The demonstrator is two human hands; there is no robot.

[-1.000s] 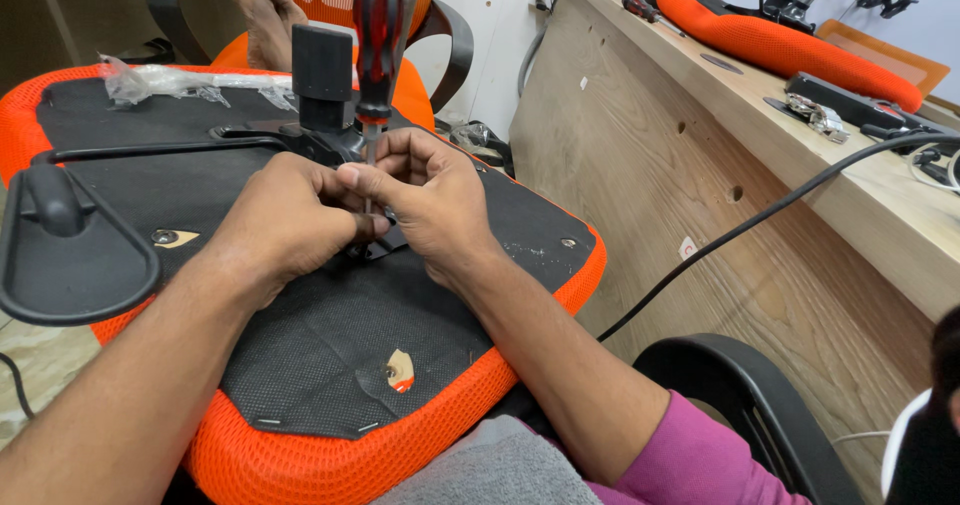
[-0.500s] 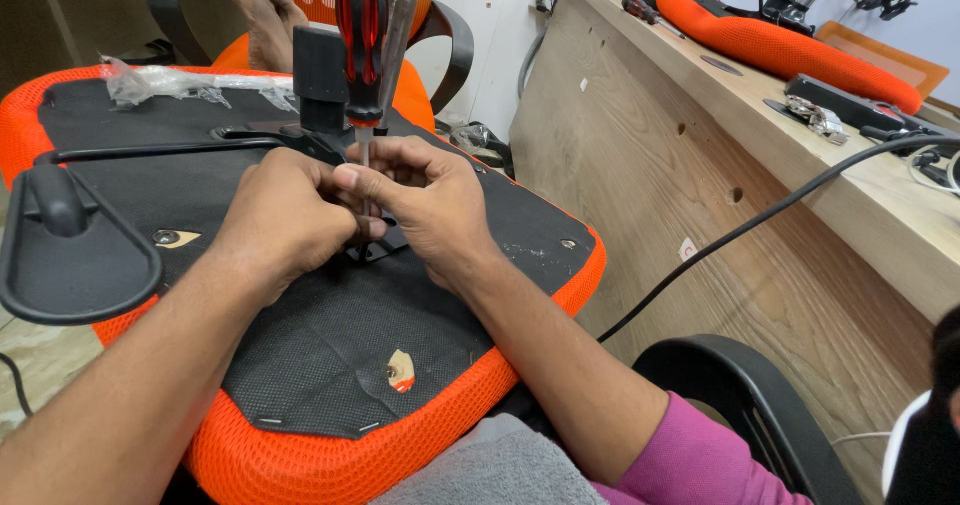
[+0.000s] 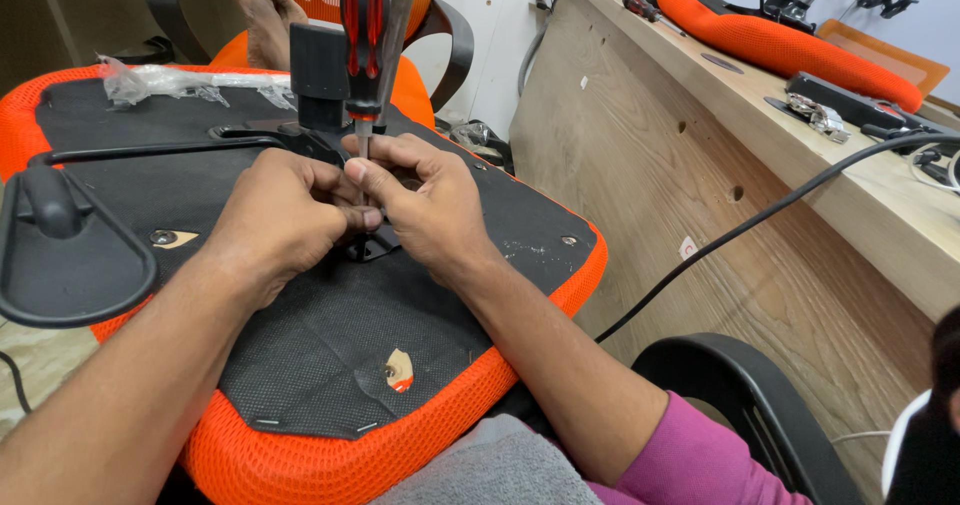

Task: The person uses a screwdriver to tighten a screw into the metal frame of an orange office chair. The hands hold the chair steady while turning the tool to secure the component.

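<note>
1. Screwdriver (image 3: pixel 364 35), red-and-black handle, stands upright; its metal shaft drops straight down into the meeting point of both hands
2. Right hand (image 3: pixel 425 210): fingers curled around the lower shaft, thumb and forefinger pinching it just above the tip; the tip itself is hidden by the fingers
3. Left hand (image 3: pixel 285 220): fingers bent inward, closed against the same spot from the other side and touching the right hand's fingertips; whether it grips the shaft or a small part beneath, cannot tell
4. Directly under both hands: black metal bracket (image 3: pixel 365 248) on the black fabric underside of an upturned orange seat cushion (image 3: pixel 300 465), which lies across the person's lap
5. Just behind the hands: black mechanism block (image 3: pixel 318 75), with a black lever rod (image 3: pixel 150 150) running off to the left of the left hand
6. Further left of the left hand: black armrest loop (image 3: pixel 60 255) lying on the cushion
7. Near side of the hands, towards the body: small tear in the black fabric (image 3: pixel 398 370) with pale material showing
8. Far left behind the hands: crumpled clear plastic bag (image 3: pixel 160 83)
9. Right of the right hand: plywood bench side (image 3: pixel 700 165), with a black cable (image 3: pixel 760 215) hanging across it
10. Right forearm ends in a magenta sleeve (image 3: pixel 700 465)
</note>
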